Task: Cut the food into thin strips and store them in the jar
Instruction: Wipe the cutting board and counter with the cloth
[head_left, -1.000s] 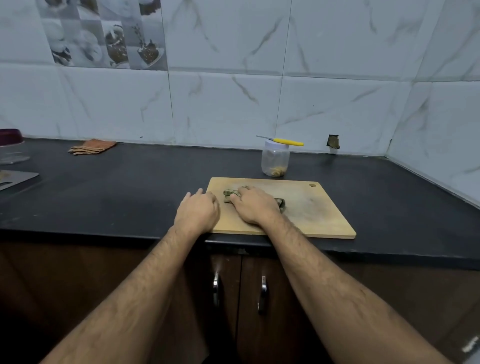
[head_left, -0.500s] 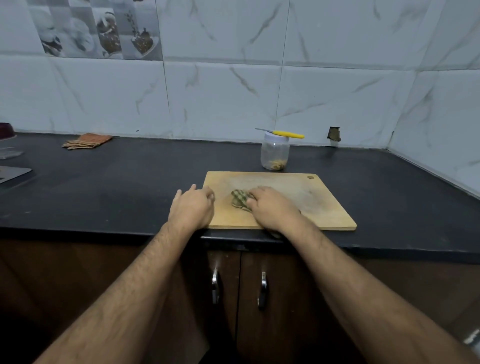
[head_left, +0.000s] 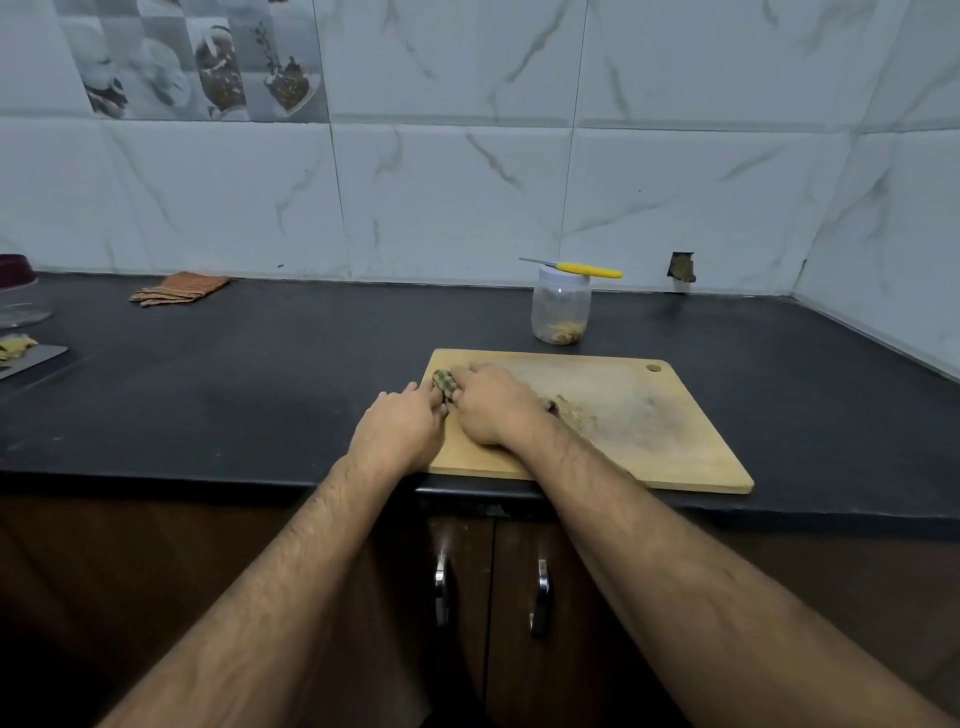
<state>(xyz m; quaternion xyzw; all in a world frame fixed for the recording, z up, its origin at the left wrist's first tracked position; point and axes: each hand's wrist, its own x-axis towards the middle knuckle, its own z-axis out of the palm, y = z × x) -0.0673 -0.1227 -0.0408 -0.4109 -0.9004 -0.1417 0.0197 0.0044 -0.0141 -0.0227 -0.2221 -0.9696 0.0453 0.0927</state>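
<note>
A small greenish-brown roll of food (head_left: 444, 383) lies at the left end of the wooden cutting board (head_left: 649, 415). My right hand (head_left: 493, 405) lies over the roll with curled fingers gripping it, so only its left tip shows. My left hand (head_left: 400, 431) rests on the board's left edge, its fingertips touching the near end of the roll. Behind the board stands a clear plastic jar (head_left: 561, 306) with some cut strips at its bottom. A yellow-handled knife (head_left: 587, 268) lies across the jar's white lid.
Crumbs (head_left: 571, 410) are scattered on the board right of my hand. A folded orange cloth (head_left: 179, 288) lies far left by the wall. A steel plate (head_left: 36, 358) with yellowish food and a maroon bowl (head_left: 15, 270) sit at the left edge. Tiled walls close the back and right.
The roll has shifted left along the board and now looks shorter and tighter, with my right hand following it. My left hand has closed in until its fingertips touch the roll.
</note>
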